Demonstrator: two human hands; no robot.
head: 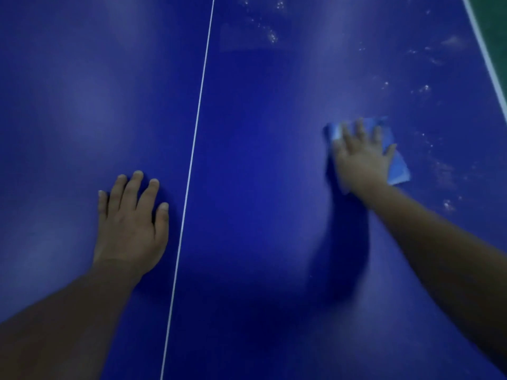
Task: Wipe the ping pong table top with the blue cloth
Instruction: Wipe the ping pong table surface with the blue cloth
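Observation:
The dark blue ping pong table top (260, 165) fills the view, split by a thin white centre line (195, 133). My right hand (362, 157) lies flat with spread fingers on the light blue cloth (397, 167), pressing it to the table right of the line. The cloth shows around the fingers and beside the palm; its middle is hidden under the hand. My left hand (131, 223) rests flat on the bare table just left of the centre line, fingers straight, holding nothing.
Whitish droplets and smears (436, 149) dot the table to the right of and beyond the cloth, and more lie at the top (271, 37). The table's white edge line (485, 56) runs down the far right, with green floor (496, 20) past it.

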